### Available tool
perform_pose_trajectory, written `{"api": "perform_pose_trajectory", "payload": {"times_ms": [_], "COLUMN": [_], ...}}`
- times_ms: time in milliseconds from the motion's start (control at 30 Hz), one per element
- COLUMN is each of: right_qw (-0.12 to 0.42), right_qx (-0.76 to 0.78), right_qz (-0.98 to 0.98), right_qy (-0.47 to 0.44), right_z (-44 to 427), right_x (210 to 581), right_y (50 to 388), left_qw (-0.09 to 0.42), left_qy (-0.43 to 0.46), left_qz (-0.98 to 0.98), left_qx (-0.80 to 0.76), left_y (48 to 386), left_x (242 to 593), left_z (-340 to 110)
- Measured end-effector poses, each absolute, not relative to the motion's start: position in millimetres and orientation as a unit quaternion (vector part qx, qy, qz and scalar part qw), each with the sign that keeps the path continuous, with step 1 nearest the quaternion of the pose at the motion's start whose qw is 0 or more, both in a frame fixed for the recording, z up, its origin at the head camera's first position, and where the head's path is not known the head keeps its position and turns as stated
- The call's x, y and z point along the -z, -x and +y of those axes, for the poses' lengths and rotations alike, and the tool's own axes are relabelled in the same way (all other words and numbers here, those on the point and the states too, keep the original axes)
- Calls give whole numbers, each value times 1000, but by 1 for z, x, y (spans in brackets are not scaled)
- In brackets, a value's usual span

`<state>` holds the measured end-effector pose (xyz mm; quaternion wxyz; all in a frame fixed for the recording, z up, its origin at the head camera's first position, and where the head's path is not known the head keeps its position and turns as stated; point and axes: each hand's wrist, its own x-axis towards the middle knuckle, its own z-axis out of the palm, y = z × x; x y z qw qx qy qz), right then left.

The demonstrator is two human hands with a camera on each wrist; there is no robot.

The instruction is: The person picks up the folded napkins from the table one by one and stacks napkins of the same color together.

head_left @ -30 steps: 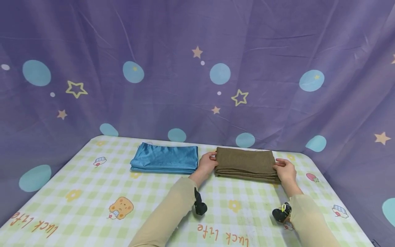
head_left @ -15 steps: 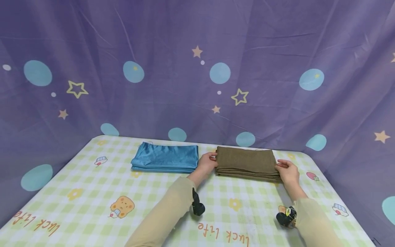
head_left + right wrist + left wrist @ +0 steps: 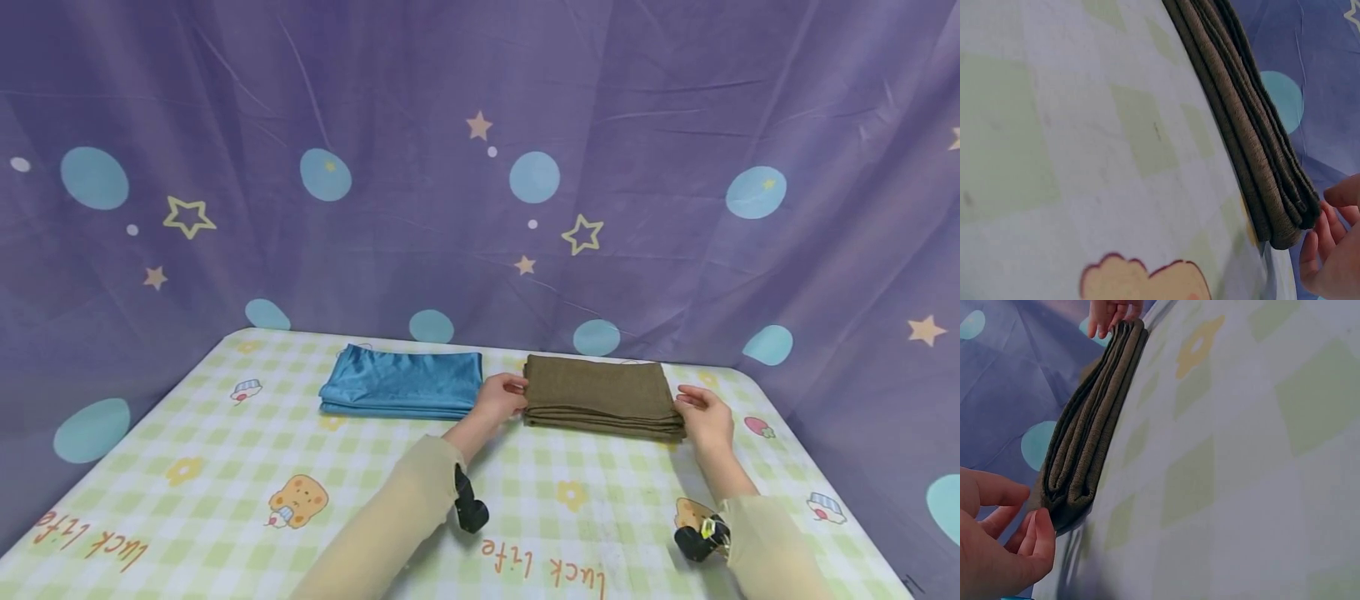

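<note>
A brown folded cloth [image 3: 600, 392] lies flat near the table's far edge, its stacked layers facing me. My left hand [image 3: 500, 400] is at its left end, fingers loosely bent; in the left wrist view the fingertips [image 3: 1041, 519] meet or nearly meet the folded end. At the opposite end is my right hand [image 3: 707, 421], fingers relaxed. A narrow gap shows there in the head view, while in the right wrist view its fingertips [image 3: 1325, 215] come very close to the layers. Left of my left hand lies a shiny blue folded cloth [image 3: 405, 383].
A green-and-white checked tablecloth [image 3: 360, 517] with cartoon prints covers the table. Behind it hangs a purple curtain [image 3: 420, 242] with stars and blue dots. Black wrist devices sit at both sleeves, the left one [image 3: 471, 504] and the right one [image 3: 701, 540].
My right hand has moved a little right, off the brown cloth's edge. The left hand and forearm have drawn slightly left and back. Both cloths stay in place.
</note>
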<state>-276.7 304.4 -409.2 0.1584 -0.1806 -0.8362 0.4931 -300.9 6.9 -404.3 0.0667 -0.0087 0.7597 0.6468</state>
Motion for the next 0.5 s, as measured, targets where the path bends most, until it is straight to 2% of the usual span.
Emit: {"api": "perform_pose_trajectory", "payload": {"times_ms": [500], "right_qw": [139], "right_qx": [-531], "right_qz": [-817], "right_qy": [177], "right_z": [295], "right_x": [400], "right_y": [261], "left_qw": [76], "left_qy": [-30], "left_qz": [759], "left_qx": [-646], "left_y": [282], "left_x": [401], "left_z": [-14]}}
